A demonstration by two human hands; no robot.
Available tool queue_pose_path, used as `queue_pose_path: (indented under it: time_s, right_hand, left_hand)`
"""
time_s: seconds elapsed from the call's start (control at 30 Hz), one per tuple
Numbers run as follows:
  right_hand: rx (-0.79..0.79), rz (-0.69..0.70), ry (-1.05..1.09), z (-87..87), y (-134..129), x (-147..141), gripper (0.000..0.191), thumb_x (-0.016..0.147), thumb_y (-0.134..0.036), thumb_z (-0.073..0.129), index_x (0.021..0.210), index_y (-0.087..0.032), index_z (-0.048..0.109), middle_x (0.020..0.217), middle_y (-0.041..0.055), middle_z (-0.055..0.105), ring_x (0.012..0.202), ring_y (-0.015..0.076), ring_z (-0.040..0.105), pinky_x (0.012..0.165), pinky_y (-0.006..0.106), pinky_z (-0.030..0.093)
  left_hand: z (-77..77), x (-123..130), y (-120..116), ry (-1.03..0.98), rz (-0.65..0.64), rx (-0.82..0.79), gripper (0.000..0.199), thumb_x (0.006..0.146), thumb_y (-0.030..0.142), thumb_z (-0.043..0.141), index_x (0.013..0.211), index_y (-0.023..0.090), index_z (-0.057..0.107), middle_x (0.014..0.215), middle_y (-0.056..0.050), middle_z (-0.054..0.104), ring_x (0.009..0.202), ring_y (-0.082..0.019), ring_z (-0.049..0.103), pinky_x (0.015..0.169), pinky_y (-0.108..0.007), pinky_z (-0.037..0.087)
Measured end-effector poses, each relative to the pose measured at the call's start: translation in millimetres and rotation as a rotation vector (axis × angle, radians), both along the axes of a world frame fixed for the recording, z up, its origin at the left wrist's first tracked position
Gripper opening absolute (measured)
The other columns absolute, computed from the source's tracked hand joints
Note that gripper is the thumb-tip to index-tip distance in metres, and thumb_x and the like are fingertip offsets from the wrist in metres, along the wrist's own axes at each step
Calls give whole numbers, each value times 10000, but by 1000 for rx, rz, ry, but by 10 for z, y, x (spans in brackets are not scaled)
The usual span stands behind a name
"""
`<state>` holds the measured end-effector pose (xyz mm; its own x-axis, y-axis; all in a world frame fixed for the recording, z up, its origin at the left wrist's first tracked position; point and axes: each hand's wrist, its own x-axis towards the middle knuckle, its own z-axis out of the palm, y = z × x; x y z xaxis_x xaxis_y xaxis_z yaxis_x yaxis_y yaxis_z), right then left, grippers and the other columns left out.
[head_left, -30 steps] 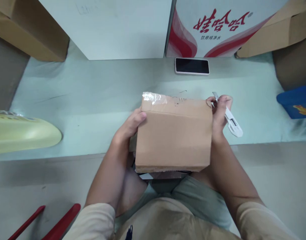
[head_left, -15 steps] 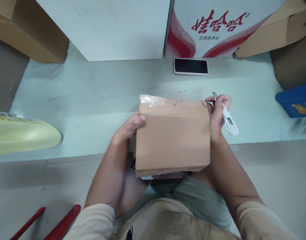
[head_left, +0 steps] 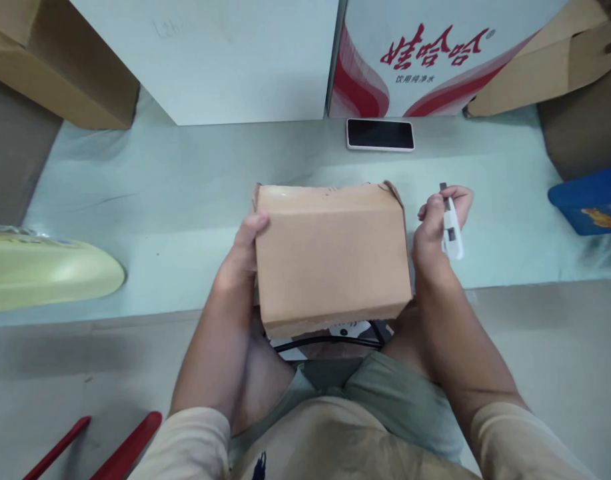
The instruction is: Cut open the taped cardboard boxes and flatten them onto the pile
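Note:
A brown cardboard box [head_left: 332, 260] is held tilted over my lap, one broad plain face toward me. My left hand [head_left: 248, 240] grips its left side, thumb on the upper left corner and the other fingers hidden behind. To the right of the box, apart from it, my right hand [head_left: 438, 223] is closed around a white utility knife [head_left: 452, 233]. The knife's short blade points away from me, toward the far side of the table. Below the box, in my lap, some printed packaging and a black strap or cable show in part.
A phone [head_left: 380, 135] lies flat on the pale green table cloth [head_left: 185, 193]. Behind it stand a white carton [head_left: 255, 67] and a red-and-white water carton [head_left: 425, 60]. Open cardboard boxes flank both sides. A yellow pack [head_left: 50, 270] lies left, a blue pack [head_left: 592, 200] right.
The box has shifted left and tilted slightly, and its taped edge has turned away. My right hand has come off the box's right side, moving right with the knife now more upright.

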<state>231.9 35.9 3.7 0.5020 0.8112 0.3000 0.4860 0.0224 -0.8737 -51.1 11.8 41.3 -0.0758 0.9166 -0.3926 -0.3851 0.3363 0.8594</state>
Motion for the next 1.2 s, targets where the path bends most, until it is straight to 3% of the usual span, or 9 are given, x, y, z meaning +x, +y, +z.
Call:
queue_pose_path:
  time_s: [0.1, 0.23, 0.5, 0.57, 0.67, 0.8, 0.9, 1.03, 1.2]
  right_hand:
    - [-171, 46, -176, -80, -8, 121, 227, 848, -383, 570, 1017, -273, 466, 784, -41, 453, 688, 176, 424, 749, 352, 368]
    - [-436, 193, -384, -161, -10, 138, 220, 808, -306, 593, 1006, -253, 513, 834, 4, 530, 752, 201, 434, 782, 373, 382]
    - [-534, 306, -577, -173, -28, 60, 426, 821, -176, 515, 1227, -221, 633, 1014, 116, 551, 940, 294, 540, 915, 464, 495]
    - [-459, 262, -518, -130, -51, 57, 509, 806, -178, 530, 1306, -212, 621, 1058, 120, 515, 1004, 303, 553, 978, 503, 507]
    - [-164, 192, -415, -47, -78, 43, 474, 841, -258, 559, 1312, -210, 585, 1201, 143, 519, 1167, 316, 569, 1083, 555, 499]
    - [130, 333, -477, -52, -80, -23, 605, 838, -466, 670, 1379, -232, 537, 1379, 170, 601, 1339, 369, 578, 1142, 612, 485]
    - [151, 403, -556, -141, -84, -70, 671, 796, -477, 677, 1404, -229, 541, 1327, 166, 705, 1193, 373, 691, 1031, 595, 563]
    - [78, 293, -575, -167, -116, -58, 470, 828, -407, 639, 1274, -259, 645, 1120, 99, 803, 934, 299, 762, 833, 470, 617]
    - [144, 339, -410, -104, -89, 25, 242, 931, -371, 621, 1100, -250, 747, 972, 45, 826, 829, 213, 775, 753, 352, 620]
  left_hand:
    - [49, -108, 90, -127, 68, 162, 362, 890, 565, 584, 1016, 238, 672, 981, -62, 751, 1108, -320, 723, 866, -395, 591]
    - [18, -267, 244, -57, 369, 285, 358, 842, 549, 687, 785, 240, 515, 859, -20, 687, 930, -237, 668, 825, -333, 543]
    - [65, -338, 280, -195, 425, 190, 281, 906, 499, 588, 799, 241, 554, 875, -16, 645, 869, -187, 591, 771, -299, 513]
    - [79, -321, 264, -185, 412, 177, 310, 904, 506, 607, 782, 238, 510, 831, -5, 624, 819, -179, 573, 746, -299, 505]
    - [26, -293, 277, -174, 422, 195, 316, 887, 521, 640, 809, 235, 531, 848, -13, 668, 848, -191, 619, 766, -307, 522]
    - [-117, -215, 309, -201, 358, 174, 432, 880, 617, 608, 927, 189, 648, 951, -61, 736, 926, -224, 688, 890, -338, 550]
    - [-202, -138, 304, -179, 306, 186, 427, 905, 601, 593, 925, 181, 670, 880, -53, 711, 929, -233, 709, 940, -350, 558]
    - [-247, -107, 305, -154, 319, 295, 334, 933, 525, 617, 830, 207, 617, 766, -7, 650, 887, -212, 720, 869, -308, 563]
    - [-166, -167, 342, -229, 392, 181, 295, 815, 483, 660, 788, 213, 544, 770, -6, 706, 704, -168, 671, 695, -277, 525]
